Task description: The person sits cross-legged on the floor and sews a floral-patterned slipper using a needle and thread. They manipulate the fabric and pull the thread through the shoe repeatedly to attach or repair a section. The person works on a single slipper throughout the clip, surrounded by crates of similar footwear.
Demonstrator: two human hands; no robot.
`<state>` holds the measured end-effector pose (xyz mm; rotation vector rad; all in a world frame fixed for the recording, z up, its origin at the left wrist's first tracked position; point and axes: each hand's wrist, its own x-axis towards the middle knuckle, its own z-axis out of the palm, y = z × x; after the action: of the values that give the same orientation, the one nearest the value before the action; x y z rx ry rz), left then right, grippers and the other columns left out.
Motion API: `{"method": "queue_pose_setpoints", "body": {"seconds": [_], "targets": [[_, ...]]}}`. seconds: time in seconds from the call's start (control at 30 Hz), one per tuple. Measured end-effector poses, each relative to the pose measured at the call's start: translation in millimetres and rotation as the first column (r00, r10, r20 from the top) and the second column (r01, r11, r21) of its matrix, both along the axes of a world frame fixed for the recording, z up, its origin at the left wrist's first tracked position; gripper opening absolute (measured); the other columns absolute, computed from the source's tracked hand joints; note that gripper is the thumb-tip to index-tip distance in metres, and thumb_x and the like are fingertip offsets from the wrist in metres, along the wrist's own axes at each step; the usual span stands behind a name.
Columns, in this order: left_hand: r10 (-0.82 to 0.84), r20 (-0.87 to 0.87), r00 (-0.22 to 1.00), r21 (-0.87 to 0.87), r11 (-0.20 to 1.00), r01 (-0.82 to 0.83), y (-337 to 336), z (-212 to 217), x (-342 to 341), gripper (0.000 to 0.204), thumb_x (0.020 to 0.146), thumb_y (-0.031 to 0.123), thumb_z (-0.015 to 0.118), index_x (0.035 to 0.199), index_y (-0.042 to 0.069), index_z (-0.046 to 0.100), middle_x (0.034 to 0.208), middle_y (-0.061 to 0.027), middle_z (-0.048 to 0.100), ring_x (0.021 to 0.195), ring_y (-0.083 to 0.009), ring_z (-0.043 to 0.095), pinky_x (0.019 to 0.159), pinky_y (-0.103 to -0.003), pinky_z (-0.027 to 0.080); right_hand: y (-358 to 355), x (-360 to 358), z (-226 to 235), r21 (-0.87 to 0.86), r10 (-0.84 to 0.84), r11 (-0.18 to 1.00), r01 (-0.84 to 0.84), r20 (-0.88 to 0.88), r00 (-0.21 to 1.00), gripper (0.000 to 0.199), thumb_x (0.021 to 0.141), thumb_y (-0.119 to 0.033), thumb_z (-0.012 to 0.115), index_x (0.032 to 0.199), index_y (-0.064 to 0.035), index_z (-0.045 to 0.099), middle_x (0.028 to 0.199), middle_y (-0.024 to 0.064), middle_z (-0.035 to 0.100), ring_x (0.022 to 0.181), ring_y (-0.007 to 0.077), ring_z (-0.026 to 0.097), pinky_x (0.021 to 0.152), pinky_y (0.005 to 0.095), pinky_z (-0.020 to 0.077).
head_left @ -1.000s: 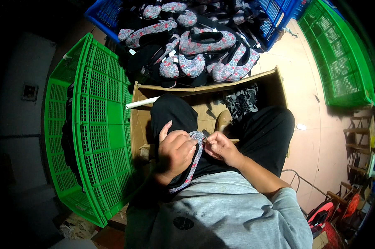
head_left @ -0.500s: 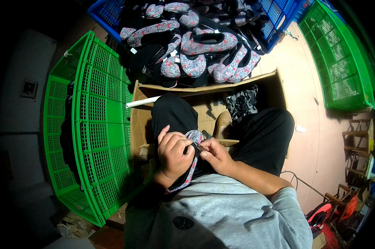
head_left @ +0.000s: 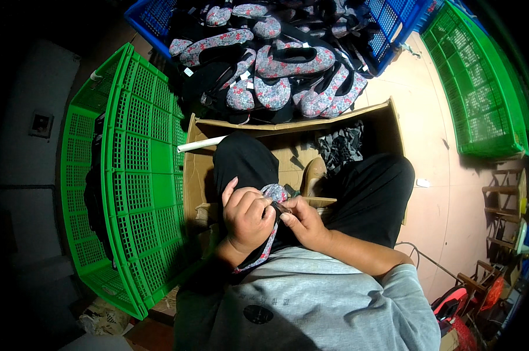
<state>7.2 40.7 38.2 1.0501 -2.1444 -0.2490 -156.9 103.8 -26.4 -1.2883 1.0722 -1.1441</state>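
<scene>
At the left, on its side, a large green plastic crate with grid-patterned walls (head_left: pixel 141 175), dark material inside. At the top, a blue plastic crate with slotted walls (head_left: pixel 149 26), around a heap of slip-on shoes in grey floral fabric with red flowers and black linings (head_left: pixel 271 92). At the upper right, on the pale floor, a second green plastic crate with gridded sides (head_left: pixel 475 82). In the middle, below the heap, an open brown cardboard box (head_left: pixel 286 158). At the lower edge, a light grey short-sleeved shirt (head_left: pixel 334 281); above it, bent knees in black cloth trousers (head_left: pixel 375 193), spread over the box. Inside the box, a crumpled bunch of grey-black scraps (head_left: pixel 339 145) near the right knee. Across the box's left edge, a slim white tube (head_left: pixel 200 144). Between the knees, a tan, rounded, shoe-like object (head_left: pixel 315 176). Over the lap, partly covered, a single grey floral shoe with a black lining (head_left: pixel 274 191), rounded end pointing away from the body, edge running back toward the shirt. Directly on that shoe, from its left side, the left hand (head_left: pixel 247 216), fingers bent and clamped over its edge, one finger lifted clear. Just beside, at the shoe's right edge behind the rounded end, the right hand (head_left: pixel 306 222), thumb and fingertip pinched together on a small, dark, narrow piece (head_left: pixel 281 208). Cannot tell whether joined to the shoe or separate.
</scene>
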Motion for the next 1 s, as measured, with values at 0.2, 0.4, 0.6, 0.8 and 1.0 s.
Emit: {"method": "queue_pose_setpoints", "body": {"seconds": [0.2,0.4,0.6,0.8,1.0], "targets": [[0.006,0.009,1.0,0.002,1.0,-0.006,0.4,0.7,-1.6,0.024,0.059,-0.003,0.071,0.079,0.007,0.061,0.077,-0.0053,0.061,0.082,-0.025,0.063,0.104,-0.054,0.038,1.1,1.2,-0.4,-0.035,-0.043,0.999,0.042,-0.036,0.998,0.024,0.097,-0.017,0.063,0.11,-0.0003,0.054,0.089,0.0152,0.062,0.077,0.0239,0.064,0.068,0.0336,0.0507],[0.016,0.02,1.0,0.005,1.0,-0.017,0.4,0.6,-2.7,0.022,0.06,-0.003,0.07,0.078,0.006,0.062,0.077,-0.0054,0.061,0.081,-0.0248,0.063,0.104,-0.054,0.038,0.6,0.2,2.9,-0.042,-0.051,0.998,0.048,-0.088,0.995,0.023,0.096,-0.018,0.063,0.107,0.0004,0.055,0.091,0.0181,0.063,0.078,0.03,0.066,0.068,0.0357,0.0512],[0.021,0.032,0.999,0.001,1.0,-0.021,0.2,1.9,-4.3,0.02,0.06,-0.003,0.07,0.076,0.006,0.062,0.076,-0.0056,0.061,0.081,-0.0248,0.063,0.104,-0.054,0.038,0.2,2.8,-3.1,0.106,-0.055,0.994,0.04,0.143,0.988,0.018,0.099,-0.016,0.059,0.107,-0.0016,0.053,0.082,0.0066,0.056,0.071,0.0153,0.056,0.065,0.0284,0.0468],[0.024,0.03,0.999,-0.008,1.0,-0.024,-0.2,1.2,-4.2,0.02,0.059,-0.003,0.071,0.075,0.006,0.062,0.076,-0.0056,0.061,0.081,-0.0246,0.063,0.103,-0.053,0.039,-2.3,-5.4,-6.4,0.241,-0.086,0.97,-0.022,0.431,0.898,0.015,0.104,-0.02,0.052,0.112,-0.0076,0.047,0.082,-0.001,0.046,0.068,0.0076,0.042,0.061,0.0218,0.0374],[0.019,0.025,0.999,-0.001,1.0,-0.019,-0.1,2.3,-4.1,0.021,0.059,-0.003,0.071,0.077,0.006,0.062,0.076,-0.0056,0.061,0.081,-0.0248,0.063,0.103,-0.053,0.039,3.4,-6.2,-6.6,0.12,0.028,0.991,-0.062,0.268,0.963,0.019,0.102,-0.019,0.055,0.11,-0.0028,0.05,0.086,-0.0002,0.053,0.075,0.0074,0.047,0.069,0.0235,0.0429]]}}
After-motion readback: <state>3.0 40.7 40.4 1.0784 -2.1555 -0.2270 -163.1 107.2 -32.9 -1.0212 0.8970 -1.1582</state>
